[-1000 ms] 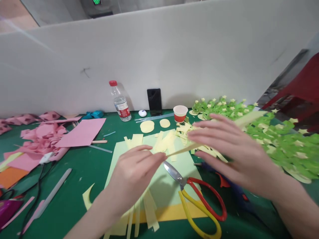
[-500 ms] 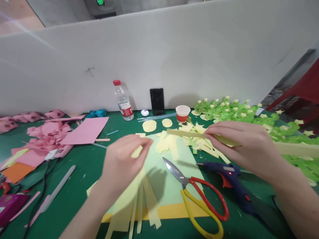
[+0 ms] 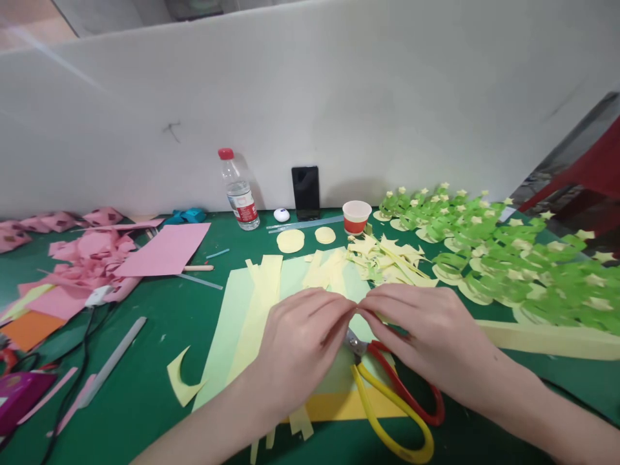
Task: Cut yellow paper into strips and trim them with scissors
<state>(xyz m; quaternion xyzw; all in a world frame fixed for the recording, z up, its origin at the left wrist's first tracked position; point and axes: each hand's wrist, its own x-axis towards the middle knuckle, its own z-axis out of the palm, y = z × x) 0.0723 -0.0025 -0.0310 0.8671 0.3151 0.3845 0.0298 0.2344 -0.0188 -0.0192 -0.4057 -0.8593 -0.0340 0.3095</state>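
My left hand and my right hand meet fingertip to fingertip above the scissors, both pinched closed. A long pale yellow paper strip runs from my right hand out past the wrist to the right. Its other end is hidden among the fingers of both hands. Beneath my hands lie scissors with one red and one yellow handle, their blades mostly covered. They rest on pale green paper with more yellow strips on it. The glue gun is hidden behind my right hand and arm.
Green paper plants with yellow stars crowd the right side. Yellow star scraps lie by a paper cup. A bottle and phone stand at the wall. Pink paper and a cable are left.
My hands have come together from apart, the right moving left and down, the left moving right. The strip's free end no longer shows. A curved yellow scrap at the left is uncovered.
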